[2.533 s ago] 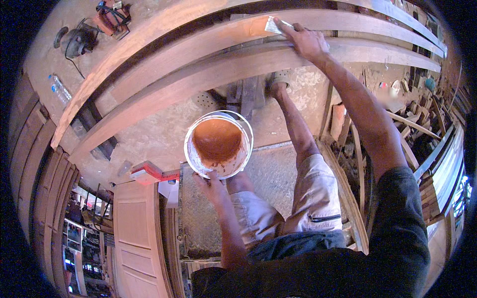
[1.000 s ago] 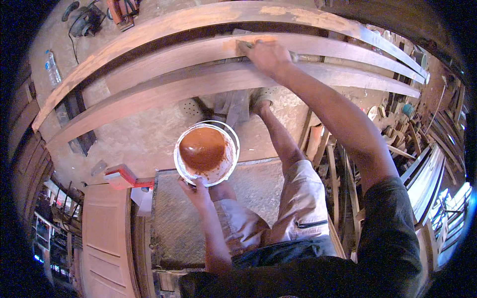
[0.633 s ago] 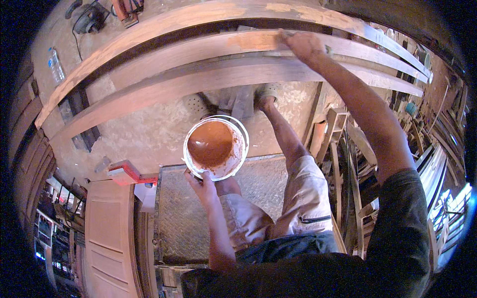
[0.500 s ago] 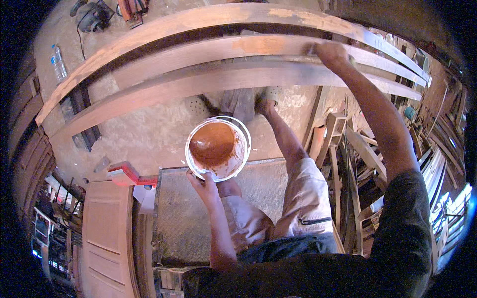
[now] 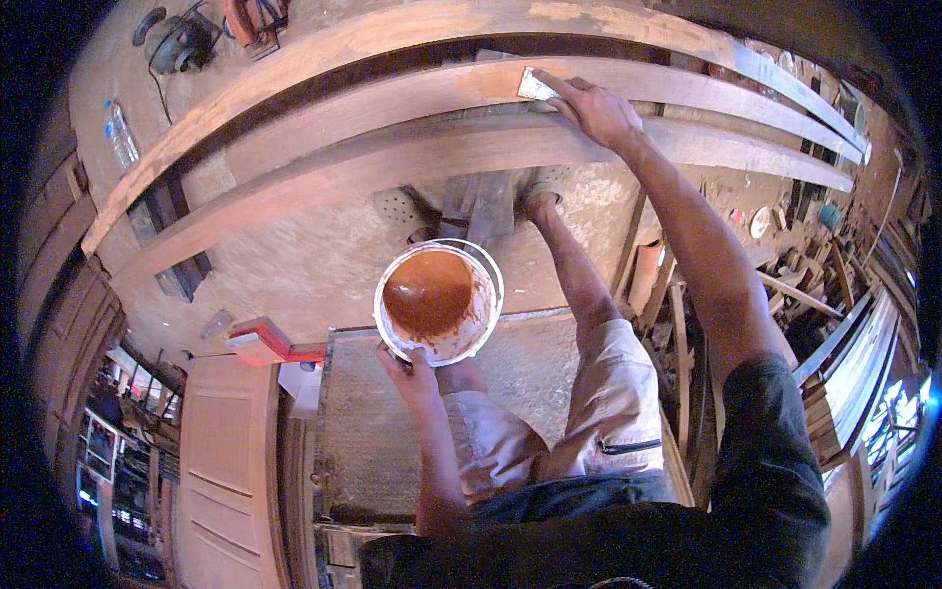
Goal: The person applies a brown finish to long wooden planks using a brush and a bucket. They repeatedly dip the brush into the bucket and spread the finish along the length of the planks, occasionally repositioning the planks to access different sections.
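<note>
My left hand (image 5: 412,365) grips the lower edge of a white plastic bucket (image 5: 485,316) that is tilted to show reddish-brown paste (image 5: 428,290) inside. Up at the top, my right hand (image 5: 596,113) is closed on a flat pale scraper (image 5: 537,84), its blade on the middle wooden plank (image 5: 324,112) at the right end of an orange patch (image 5: 488,80). A nearer plank (image 5: 373,157) runs just below it, and a farther plank (image 5: 392,29), blotched with pale orange filler, lies above.
Power tools (image 5: 182,49) and a plastic bottle (image 5: 123,133) lie beyond the planks at left. A wooden door (image 5: 225,461), red object (image 5: 265,339) and stacked boards (image 5: 59,245) are on the left; scrap timber (image 5: 800,285) piles at right. My sandalled feet stand below the planks.
My right hand swept right along the middle plank and has since come back leftward to the orange patch. My left hand still holds the bucket, which shifted slightly.
</note>
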Tool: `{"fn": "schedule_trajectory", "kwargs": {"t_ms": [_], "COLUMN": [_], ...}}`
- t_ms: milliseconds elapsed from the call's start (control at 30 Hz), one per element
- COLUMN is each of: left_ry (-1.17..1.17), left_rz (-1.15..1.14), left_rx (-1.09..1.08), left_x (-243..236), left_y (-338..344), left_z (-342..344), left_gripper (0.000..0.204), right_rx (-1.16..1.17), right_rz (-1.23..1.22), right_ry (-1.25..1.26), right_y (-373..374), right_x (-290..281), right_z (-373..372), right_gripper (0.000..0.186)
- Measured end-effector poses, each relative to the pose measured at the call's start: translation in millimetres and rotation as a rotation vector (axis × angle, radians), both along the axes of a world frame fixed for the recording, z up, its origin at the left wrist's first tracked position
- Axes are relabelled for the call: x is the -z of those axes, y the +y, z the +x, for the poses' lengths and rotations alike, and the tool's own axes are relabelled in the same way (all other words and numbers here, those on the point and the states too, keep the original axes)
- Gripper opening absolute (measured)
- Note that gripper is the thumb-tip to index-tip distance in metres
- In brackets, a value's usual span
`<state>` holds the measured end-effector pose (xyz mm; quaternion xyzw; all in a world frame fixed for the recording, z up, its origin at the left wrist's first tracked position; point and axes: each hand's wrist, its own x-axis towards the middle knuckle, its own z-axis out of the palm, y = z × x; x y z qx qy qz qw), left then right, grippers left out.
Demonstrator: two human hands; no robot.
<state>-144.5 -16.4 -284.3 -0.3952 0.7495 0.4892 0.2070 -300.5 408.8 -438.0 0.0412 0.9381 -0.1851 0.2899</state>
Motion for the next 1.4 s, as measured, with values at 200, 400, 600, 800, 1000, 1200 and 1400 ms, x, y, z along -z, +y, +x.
{"fn": "schedule_trajectory", "kwargs": {"t_ms": [200, 400, 600, 800, 1000, 1200, 1400], "left_ry": [-0.052, -0.086, -0.131, -0.069, -0.025, -0.130, -0.139], "left_rz": [0.011, 0.032, 0.099, 0.078, 0.050, 0.045, 0.053], "left_rx": [-0.045, -0.119, -0.251, -0.226, -0.130, -0.136, -0.181], "left_x": [-3.4, -9.9, -25.4, -23.2, -6.4, -12.3, -9.9], "left_y": [6.1, 11.4, 34.3, 36.4, 15.3, 14.8, 15.0], "left_z": [-1.8, -7.7, -31.6, -29.2, -5.1, -12.8, -5.1], "left_gripper": [0.046, 0.046, 0.045, 0.041, 0.040, 0.042, 0.048], "right_rx": [-0.099, -0.169, -0.131, -0.187, -0.253, -0.331, -0.385], "right_rz": [0.046, 0.176, 0.155, 0.231, 0.116, 0.154, 0.132], "right_ry": [-0.012, -0.069, -0.060, -0.268, -0.113, -0.216, -0.149], "right_y": [0.1, -5.1, 26.3, 90.7, 41.7, -69.1, -54.3], "right_x": [9.0, 8.4, 8.4, -14.9, -45.3, -16.7, -6.3], "right_z": [-4.7, 1.0, 15.2, 34.2, 16.4, -49.9, -60.1], "right_gripper": [0.055, 0.066, 0.075, 0.056, 0.051, 0.057, 0.039]}}
